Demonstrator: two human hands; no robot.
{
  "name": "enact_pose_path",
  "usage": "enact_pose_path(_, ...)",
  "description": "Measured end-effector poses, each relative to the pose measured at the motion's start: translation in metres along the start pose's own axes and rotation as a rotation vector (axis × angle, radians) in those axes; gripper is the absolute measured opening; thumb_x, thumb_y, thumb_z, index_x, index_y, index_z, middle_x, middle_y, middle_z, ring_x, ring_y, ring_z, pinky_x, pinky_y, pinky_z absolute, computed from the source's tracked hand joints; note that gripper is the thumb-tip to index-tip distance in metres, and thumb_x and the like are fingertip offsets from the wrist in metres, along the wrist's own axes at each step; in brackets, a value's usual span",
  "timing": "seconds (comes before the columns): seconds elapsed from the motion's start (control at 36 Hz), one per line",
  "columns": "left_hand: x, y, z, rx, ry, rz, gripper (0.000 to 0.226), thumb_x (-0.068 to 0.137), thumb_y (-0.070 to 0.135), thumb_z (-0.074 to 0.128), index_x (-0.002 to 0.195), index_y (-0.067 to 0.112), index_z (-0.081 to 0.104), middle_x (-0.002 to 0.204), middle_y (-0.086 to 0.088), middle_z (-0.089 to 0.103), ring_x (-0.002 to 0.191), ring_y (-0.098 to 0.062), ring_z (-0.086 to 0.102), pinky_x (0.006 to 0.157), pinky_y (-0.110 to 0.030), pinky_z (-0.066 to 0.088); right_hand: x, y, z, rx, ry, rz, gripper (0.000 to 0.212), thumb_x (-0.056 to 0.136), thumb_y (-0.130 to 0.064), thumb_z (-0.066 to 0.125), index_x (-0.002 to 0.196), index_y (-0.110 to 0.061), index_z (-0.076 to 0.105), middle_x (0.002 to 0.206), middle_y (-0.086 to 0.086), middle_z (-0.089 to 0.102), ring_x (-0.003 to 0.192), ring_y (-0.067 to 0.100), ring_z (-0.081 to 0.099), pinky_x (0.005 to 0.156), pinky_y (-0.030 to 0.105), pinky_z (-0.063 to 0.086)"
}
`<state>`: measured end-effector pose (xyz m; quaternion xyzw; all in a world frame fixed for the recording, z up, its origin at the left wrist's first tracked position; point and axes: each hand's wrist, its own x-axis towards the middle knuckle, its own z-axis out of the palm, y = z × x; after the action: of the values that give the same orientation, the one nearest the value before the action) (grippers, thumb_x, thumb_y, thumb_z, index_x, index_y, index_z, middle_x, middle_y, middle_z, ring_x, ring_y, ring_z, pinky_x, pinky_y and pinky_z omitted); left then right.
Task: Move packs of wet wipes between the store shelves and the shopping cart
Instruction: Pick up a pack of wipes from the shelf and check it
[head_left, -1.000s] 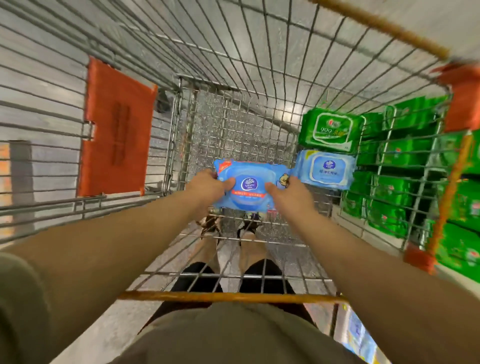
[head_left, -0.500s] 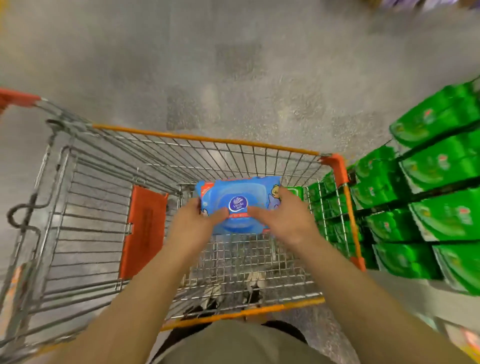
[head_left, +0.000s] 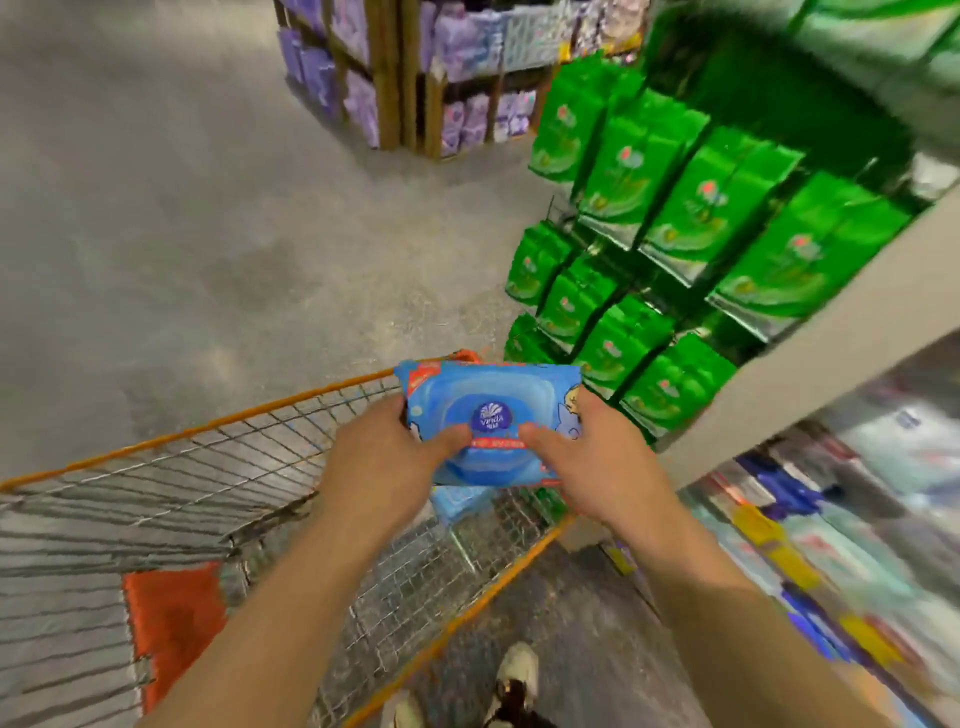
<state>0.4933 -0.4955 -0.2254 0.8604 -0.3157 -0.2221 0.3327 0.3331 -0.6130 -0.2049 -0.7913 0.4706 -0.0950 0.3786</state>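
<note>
A blue pack of wet wipes (head_left: 491, 400) with a round logo is held above the right front corner of the wire shopping cart (head_left: 218, 467). My left hand (head_left: 384, 462) grips its left end, thumb on the face. My right hand (head_left: 597, 462) grips its right end the same way. A pale blue pack (head_left: 460, 501) lies in the cart, partly hidden under the held pack. A grey store shelf (head_left: 810, 353) stands to the right, with blurred blue and yellow goods (head_left: 810, 519) beneath it.
Green packs (head_left: 691, 223) hang in rows on a rack at the right. Purple goods (head_left: 457, 67) fill wooden shelves at the far end of the grey floor (head_left: 182, 208). An orange flap (head_left: 171, 623) sits inside the cart. My feet (head_left: 509, 680) stand beside the cart.
Both hands have lifted the blue pack out of the cart basket and carried it up and to the right, toward the shelves. My view has swung up and right.
</note>
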Motion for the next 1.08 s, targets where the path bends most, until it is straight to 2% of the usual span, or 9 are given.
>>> enact_pose_path(0.06, -0.007, 0.025, 0.011, -0.017, -0.026, 0.075, 0.031, 0.084, 0.051, 0.075, 0.103, 0.029, 0.064, 0.073, 0.015, 0.055, 0.062, 0.005, 0.044, 0.05, -0.015, 0.029, -0.015, 0.014, -0.026, -0.031, 0.055, 0.023, 0.023, 0.096, -0.038, 0.064, 0.105, -0.019, 0.056, 0.087, -0.008, 0.059, 0.081, 0.017, 0.054, 0.056, 0.023, 0.034)
enact_pose_path(0.22, -0.033, 0.101, 0.053, -0.021, -0.15, 0.302, 0.028, 0.088, 0.046, 0.072, 0.109, 0.028, 0.065, 0.078, 0.018, 0.055, 0.066, 0.006, 0.047, 0.053, -0.016, 0.029, -0.068, 0.058, -0.101, 0.006, 0.234, 0.122, 0.009, 0.101, -0.036, 0.056, 0.107, -0.03, 0.052, 0.103, -0.011, 0.06, 0.083, 0.012, 0.054, 0.06, 0.015, 0.038)
enact_pose_path(0.36, -0.062, 0.169, 0.107, -0.028, -0.253, 0.439, 0.033, 0.084, 0.043, 0.077, 0.111, 0.026, 0.069, 0.093, 0.01, 0.07, 0.09, -0.019, 0.067, 0.072, -0.033, 0.05, -0.12, 0.106, -0.163, 0.058, 0.391, 0.23, 0.021, 0.101, -0.038, 0.056, 0.119, -0.028, 0.057, 0.116, -0.009, 0.066, 0.092, 0.011, 0.061, 0.061, 0.011, 0.041)
enact_pose_path(0.5, -0.11, 0.24, 0.159, 0.034, -0.323, 0.595, 0.025, 0.088, 0.042, 0.074, 0.102, 0.024, 0.065, 0.095, -0.004, 0.069, 0.096, -0.029, 0.064, 0.063, -0.033, 0.025, -0.169, 0.159, -0.223, 0.095, 0.51, 0.333, 0.029, 0.097, -0.037, 0.058, 0.123, -0.025, 0.059, 0.118, -0.003, 0.071, 0.103, 0.02, 0.067, 0.086, 0.035, 0.052)
enact_pose_path(0.61, -0.146, 0.288, 0.204, 0.032, -0.392, 0.69, 0.024, 0.088, 0.039, 0.074, 0.108, 0.027, 0.067, 0.11, -0.002, 0.075, 0.101, -0.026, 0.067, 0.064, -0.03, 0.028, -0.205, 0.203, -0.263, 0.082, 0.628, 0.382, 0.044, 0.087, -0.051, 0.062, 0.121, -0.024, 0.061, 0.114, -0.001, 0.073, 0.102, 0.026, 0.067, 0.09, 0.044, 0.054)
enact_pose_path(0.75, -0.184, 0.333, 0.252, 0.01, -0.416, 0.757, 0.036, 0.089, 0.042, 0.073, 0.12, 0.024, 0.067, 0.116, -0.003, 0.073, 0.108, -0.029, 0.065, 0.068, -0.029, 0.03, -0.235, 0.255, -0.306, 0.102, 0.733, 0.429, 0.031, 0.088, -0.042, 0.072, 0.108, -0.02, 0.063, 0.098, -0.003, 0.073, 0.092, 0.022, 0.066, 0.084, 0.038, 0.053)
enact_pose_path(0.86, -0.203, 0.361, 0.277, -0.036, -0.426, 0.756, 0.036, 0.087, 0.039, 0.076, 0.119, 0.024, 0.068, 0.11, 0.004, 0.075, 0.106, -0.025, 0.066, 0.065, -0.024, 0.029, -0.244, 0.282, -0.332, 0.171, 0.776, 0.398, 0.016, 0.088, -0.032, 0.075, 0.1, -0.032, 0.063, 0.086, -0.025, 0.07, 0.081, -0.007, 0.064, 0.077, 0.021, 0.049)
enact_pose_path(0.94, -0.208, 0.38, 0.291, -0.041, -0.441, 0.752, 0.028, 0.088, 0.039, 0.075, 0.111, 0.027, 0.065, 0.096, 0.009, 0.071, 0.096, -0.02, 0.065, 0.062, -0.026, 0.03, -0.245, 0.291, -0.35, 0.147, 0.778, 0.42, 0.032, 0.09, -0.038, 0.072, 0.117, -0.025, 0.062, 0.105, -0.012, 0.069, 0.096, 0.013, 0.063, 0.081, 0.026, 0.044)
enact_pose_path(1.08, -0.199, 0.407, 0.308, -0.059, -0.474, 0.777, 0.025, 0.088, 0.038, 0.074, 0.106, 0.04, 0.056, 0.079, 0.028, 0.055, 0.081, -0.006, 0.054, 0.057, -0.011, 0.036, -0.232, 0.309, -0.372, 0.325, 0.821, 0.367, 0.017, 0.092, -0.021, 0.073, 0.099, -0.022, 0.058, 0.095, -0.018, 0.068, 0.073, -0.017, 0.059, 0.062, 0.001, 0.04)
